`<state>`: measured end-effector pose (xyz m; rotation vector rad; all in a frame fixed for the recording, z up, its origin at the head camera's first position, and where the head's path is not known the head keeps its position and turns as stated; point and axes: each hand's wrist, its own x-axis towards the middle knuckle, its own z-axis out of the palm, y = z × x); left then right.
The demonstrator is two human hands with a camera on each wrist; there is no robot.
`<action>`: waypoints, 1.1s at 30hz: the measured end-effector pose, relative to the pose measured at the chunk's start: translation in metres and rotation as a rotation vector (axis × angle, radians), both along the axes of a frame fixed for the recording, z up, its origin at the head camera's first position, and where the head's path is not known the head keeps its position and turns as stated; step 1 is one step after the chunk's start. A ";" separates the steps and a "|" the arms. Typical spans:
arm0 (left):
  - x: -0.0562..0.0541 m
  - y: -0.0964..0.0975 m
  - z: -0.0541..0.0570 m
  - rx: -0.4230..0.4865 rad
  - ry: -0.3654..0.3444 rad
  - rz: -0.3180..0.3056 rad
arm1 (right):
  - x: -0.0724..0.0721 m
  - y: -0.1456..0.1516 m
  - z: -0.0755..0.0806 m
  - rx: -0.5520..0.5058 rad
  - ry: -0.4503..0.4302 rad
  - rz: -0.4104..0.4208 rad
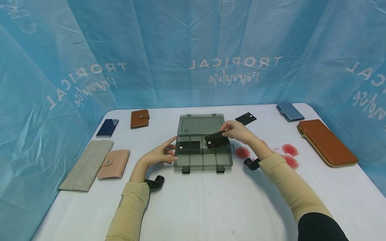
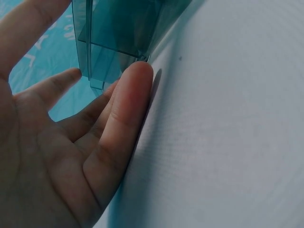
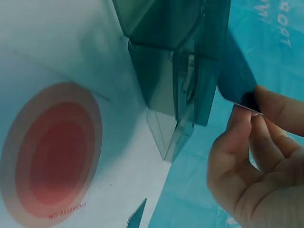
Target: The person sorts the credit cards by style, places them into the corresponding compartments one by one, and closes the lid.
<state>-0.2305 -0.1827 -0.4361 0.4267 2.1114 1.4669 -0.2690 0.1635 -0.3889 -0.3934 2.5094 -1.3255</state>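
Observation:
A translucent grey-green divided plastic box (image 1: pixel 196 162) lies on the table with its lid (image 1: pixel 200 125) laid back. Between thumb and fingers, my right hand (image 1: pixel 236 131) pinches a black card (image 1: pixel 216 140) tilted over the box's right compartments; the right wrist view shows the card (image 3: pixel 237 76) held at its edge. My left hand (image 1: pixel 159 153) rests at the box's left side with fingers spread, fingertips right at the wall. In the left wrist view its thumb (image 2: pixel 126 109) is beside the box corner. Another black card (image 1: pixel 189 145) lies in a left compartment.
Behind the right hand lies one more black card (image 1: pixel 245 118). Red round prints (image 1: pixel 242 153) mark the cloth on the right. Wallets and cases stand at both sides: a brown zip wallet (image 1: pixel 327 142), a blue one (image 1: pixel 290 112), a brown one (image 1: pixel 139 118), a pink one (image 1: pixel 114 164).

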 end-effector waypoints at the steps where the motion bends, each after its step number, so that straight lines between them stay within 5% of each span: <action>1: 0.000 0.000 0.000 0.001 0.000 0.002 | 0.000 -0.001 -0.001 0.010 0.015 0.004; 24: -0.001 -0.001 -0.002 -0.013 0.001 0.004 | 0.005 -0.006 -0.006 0.334 0.134 0.054; 33: -0.002 -0.001 -0.002 -0.009 0.003 0.000 | 0.004 0.000 -0.008 0.262 0.082 0.075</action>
